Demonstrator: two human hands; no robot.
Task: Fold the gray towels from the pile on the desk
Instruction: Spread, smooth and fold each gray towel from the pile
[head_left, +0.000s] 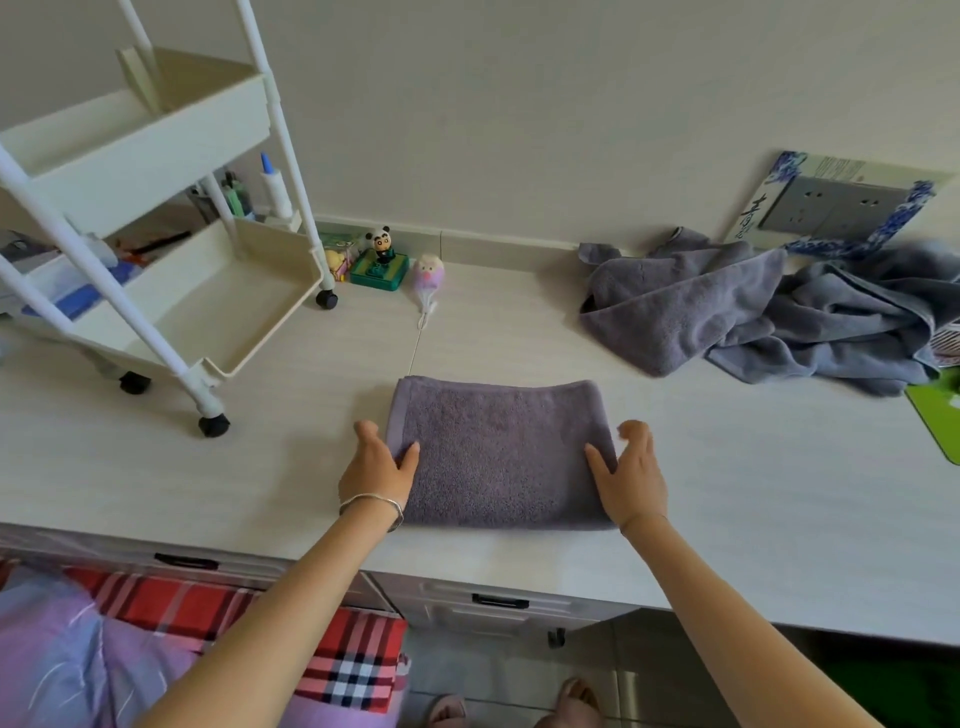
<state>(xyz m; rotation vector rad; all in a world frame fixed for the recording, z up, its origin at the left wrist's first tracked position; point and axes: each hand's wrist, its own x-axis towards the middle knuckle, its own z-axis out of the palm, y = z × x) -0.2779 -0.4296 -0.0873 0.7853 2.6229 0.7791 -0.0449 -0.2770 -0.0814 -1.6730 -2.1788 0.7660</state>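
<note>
Pale wood-grain desk (260, 493) runs along a white wall, with a white cart (171, 291) standing on it at the left and small figurines (383, 257) at the back. One gray towel (501, 457) lies folded into a flat rectangle near the front edge, squarely before the person, likely so both arms reach it evenly. Each hand brackets one side. The left hand (376, 467) is spread, with its thumb on the cloth and its fingers just outside the left edge. The right hand (629, 475) mirrors it, thumb on the cloth and fingers loose and lifted at the right edge; neither plainly pinches the towel. This looks like squaring the sides or setting up another fold. Unfolded towels wait in a pile (727, 317) at the right rear, well apart, so much of the task remains
</note>
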